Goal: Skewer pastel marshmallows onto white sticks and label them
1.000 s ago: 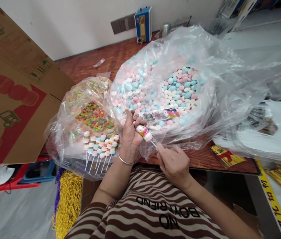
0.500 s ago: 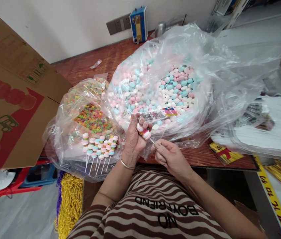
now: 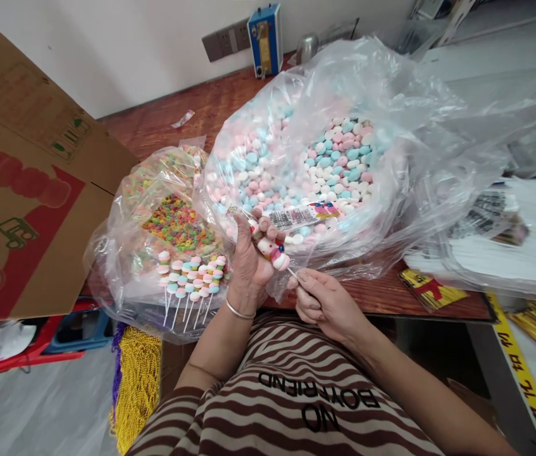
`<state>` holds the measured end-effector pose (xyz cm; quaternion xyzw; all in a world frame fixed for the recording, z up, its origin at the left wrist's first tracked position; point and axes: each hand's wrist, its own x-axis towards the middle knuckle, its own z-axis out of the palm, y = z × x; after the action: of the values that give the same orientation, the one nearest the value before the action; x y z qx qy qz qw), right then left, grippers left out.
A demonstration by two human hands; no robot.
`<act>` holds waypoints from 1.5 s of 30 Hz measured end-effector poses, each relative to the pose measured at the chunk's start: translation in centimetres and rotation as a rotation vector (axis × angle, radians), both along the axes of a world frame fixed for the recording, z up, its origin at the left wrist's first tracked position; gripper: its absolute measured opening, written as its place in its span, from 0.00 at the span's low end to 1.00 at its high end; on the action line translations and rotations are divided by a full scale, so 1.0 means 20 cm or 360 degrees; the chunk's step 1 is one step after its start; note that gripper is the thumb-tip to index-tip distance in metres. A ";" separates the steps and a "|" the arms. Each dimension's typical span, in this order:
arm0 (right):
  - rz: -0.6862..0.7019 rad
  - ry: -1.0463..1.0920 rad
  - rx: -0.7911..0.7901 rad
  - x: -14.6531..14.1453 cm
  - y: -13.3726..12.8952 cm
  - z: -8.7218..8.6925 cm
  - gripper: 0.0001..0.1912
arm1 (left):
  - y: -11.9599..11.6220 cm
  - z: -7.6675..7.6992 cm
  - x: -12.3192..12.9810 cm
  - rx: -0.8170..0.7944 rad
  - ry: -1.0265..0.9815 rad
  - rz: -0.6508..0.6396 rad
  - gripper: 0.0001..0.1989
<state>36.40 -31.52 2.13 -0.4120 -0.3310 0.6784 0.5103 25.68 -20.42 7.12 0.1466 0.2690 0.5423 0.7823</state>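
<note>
My left hand (image 3: 254,259), palm up with fingers curled, holds a marshmallow skewer (image 3: 277,254) partly covered by a printed clear wrapper. My right hand (image 3: 322,301) pinches the white stick at the skewer's lower end. Just beyond my fingers, a printed plastic sleeve (image 3: 299,216) lies on a large clear bag (image 3: 381,69) of pink, blue and white candies. To the left, several finished-looking marshmallow skewers (image 3: 194,278) lie in a row on another clear bag (image 3: 106,259), which holds colourful ring-shaped pieces.
A cardboard box (image 3: 21,158) stands at the left. A blue device (image 3: 266,41) is by the wall. White paper sheets (image 3: 533,234) and a yellow packet (image 3: 431,288) lie at the right. Yellow tassels (image 3: 137,386) hang below the table's front edge.
The fingers of my left hand have loosened and shifted slightly left, so more of the wrapped marshmallow skewer shows. My right hand still pinches the stick.
</note>
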 end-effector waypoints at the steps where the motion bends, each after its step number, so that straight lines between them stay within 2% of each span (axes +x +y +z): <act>1: 0.0058 0.0274 -0.0124 -0.01 0.01 0.01 0.17 | -0.01 0.00 0.00 0.0014 0.0044 -0.0040 0.14; 3: 0.0077 0.0542 -0.0214 -0.02 0.02 0.02 0.16 | -0.04 -0.02 0.01 0.0033 0.0155 -0.0126 0.11; 5: -0.0013 0.0492 -0.0151 -0.02 0.02 0.02 0.16 | -0.06 -0.02 0.02 0.0024 0.0199 -0.0155 0.09; 6: -0.0060 0.0355 -0.0083 -0.01 0.02 0.02 0.16 | -0.06 -0.03 0.02 -0.0009 0.0185 -0.0134 0.09; 7: -0.0113 0.0133 0.0011 -0.01 0.02 0.01 0.16 | -0.05 -0.02 0.02 -0.0060 0.0157 -0.0101 0.11; 9: -0.0253 -0.0517 0.0289 0.01 0.00 0.01 0.14 | -0.04 -0.01 0.03 -0.0183 0.0092 -0.0043 0.15; 11: -0.0418 -0.1251 0.0662 0.02 -0.01 0.01 0.12 | -0.02 0.00 0.03 -0.0290 0.0035 -0.0045 0.17; 13: -0.0550 -0.1829 0.1047 0.03 -0.01 0.00 0.13 | -0.01 0.01 0.03 -0.0359 -0.0002 -0.0059 0.18; 15: -0.0617 -0.2172 0.1331 0.02 0.00 0.00 0.15 | -0.01 0.00 0.04 -0.0392 0.0006 -0.0040 0.19; 17: -0.0655 -0.2331 0.1449 0.02 0.01 0.00 0.16 | -0.04 -0.01 0.07 -0.0365 0.0042 -0.0002 0.18; 20: -0.0702 -0.2305 0.1366 0.01 0.03 -0.01 0.15 | -0.11 -0.05 0.11 -0.0215 0.0116 0.0021 0.17; 24: -0.0672 -0.1884 0.1008 0.02 0.05 -0.01 0.10 | -0.16 -0.10 0.11 -0.0060 0.0138 -0.0121 0.17; 26: -0.0616 -0.1711 0.0914 0.03 0.04 -0.01 0.09 | -0.13 -0.10 0.08 -0.0061 0.0117 -0.0156 0.17; 30: -0.0505 -0.1428 0.0787 0.04 0.01 0.00 0.11 | -0.01 -0.08 -0.01 0.0021 0.0039 0.0000 0.11; 32: -0.0379 -0.1108 0.0605 0.03 0.01 0.01 0.13 | 0.04 -0.05 -0.03 0.0050 -0.0008 0.0008 0.08; 36: -0.0057 -0.0136 0.0136 0.01 0.01 0.00 0.18 | 0.05 -0.03 -0.01 0.0020 -0.0092 -0.0016 0.12; 37: -0.0054 -0.0064 0.0091 0.00 0.01 0.00 0.18 | 0.05 -0.03 0.00 0.0001 -0.0098 -0.0003 0.13; 38: -0.0112 -0.0146 0.0104 0.00 0.01 -0.01 0.17 | 0.04 -0.03 0.02 -0.0023 -0.0087 0.0029 0.13; 39: -0.0224 -0.0371 0.0176 -0.01 0.01 -0.01 0.16 | 0.04 -0.03 0.03 -0.0047 -0.0057 0.0077 0.14; 42: -0.0650 -0.1419 0.0614 0.00 0.01 -0.04 0.12 | 0.01 -0.04 0.07 -0.0094 0.0086 0.0189 0.15; 44: -0.0779 -0.1944 0.0867 0.02 0.01 -0.05 0.09 | 0.00 -0.05 0.08 -0.0092 0.0163 0.0205 0.16; 45: -0.0773 -0.2052 0.0944 0.02 0.02 -0.05 0.09 | -0.01 -0.04 0.09 -0.0085 0.0183 0.0196 0.16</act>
<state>36.81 -31.20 1.10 -0.6346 -0.6330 0.0531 0.4403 27.41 -20.55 6.28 0.1399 0.3362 0.5727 0.7344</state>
